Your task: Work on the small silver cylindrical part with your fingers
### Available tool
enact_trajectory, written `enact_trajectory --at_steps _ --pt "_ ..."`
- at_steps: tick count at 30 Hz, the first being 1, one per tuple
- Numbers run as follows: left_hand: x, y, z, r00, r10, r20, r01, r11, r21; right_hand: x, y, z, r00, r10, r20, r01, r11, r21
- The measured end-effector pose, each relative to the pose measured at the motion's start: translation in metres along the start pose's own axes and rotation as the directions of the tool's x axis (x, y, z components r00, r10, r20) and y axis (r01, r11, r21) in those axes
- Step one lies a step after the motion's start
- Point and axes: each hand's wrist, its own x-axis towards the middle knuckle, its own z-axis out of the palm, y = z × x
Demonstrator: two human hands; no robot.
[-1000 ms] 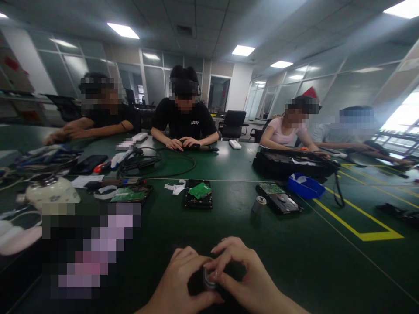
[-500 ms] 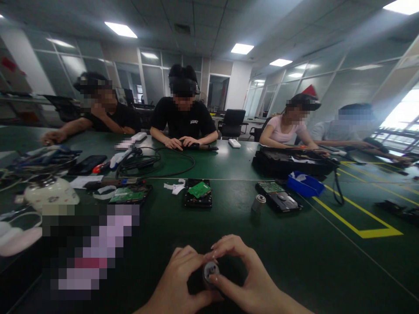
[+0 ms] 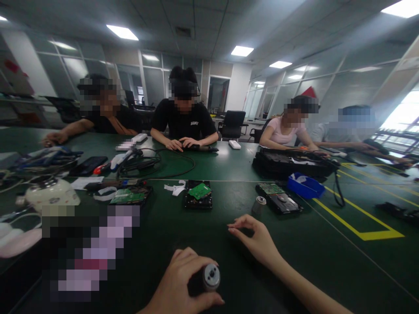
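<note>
Electronics workshop in an office-type room. Office evidence: ceiling panel lights (image 3: 242,51), glass partitions (image 3: 360,89) and a black chair (image 3: 233,122) beyond the worktop (image 3: 327,261)'s far edge. Workshop evidence: people (image 3: 185,115) seated along that edge; hard drives (image 3: 198,203), circuit boards (image 3: 200,190); yellow marking lines (image 3: 381,236) toward the right edge.

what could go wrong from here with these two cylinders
The held cylinder might slip, since only the left grip is on it. The right grip, reaching out near the other cylinder, might knock that over. If it toppled, it could hit the drive beside it.
</note>
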Motion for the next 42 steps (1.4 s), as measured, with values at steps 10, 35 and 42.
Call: enact_trajectory --at_steps 10,35,42 --pt "0.000 0.001 0.000 1.000 -0.003 0.010 0.003 1.000 0.019 0.000 0.018 -0.003 0.998 -0.030 0.048 0.034 0.994 -0.100" --pt "0.001 0.001 0.004 0.998 -0.059 0.012 0.058 0.998 0.019 -0.043 -0.055 0.031 0.980 -0.163 0.115 0.163 0.987 0.012" --pt "0.002 0.009 0.000 0.997 -0.082 0.012 0.082 0.996 -0.029 -0.041 -0.057 0.020 0.987 -0.150 0.051 0.146 0.987 0.072"
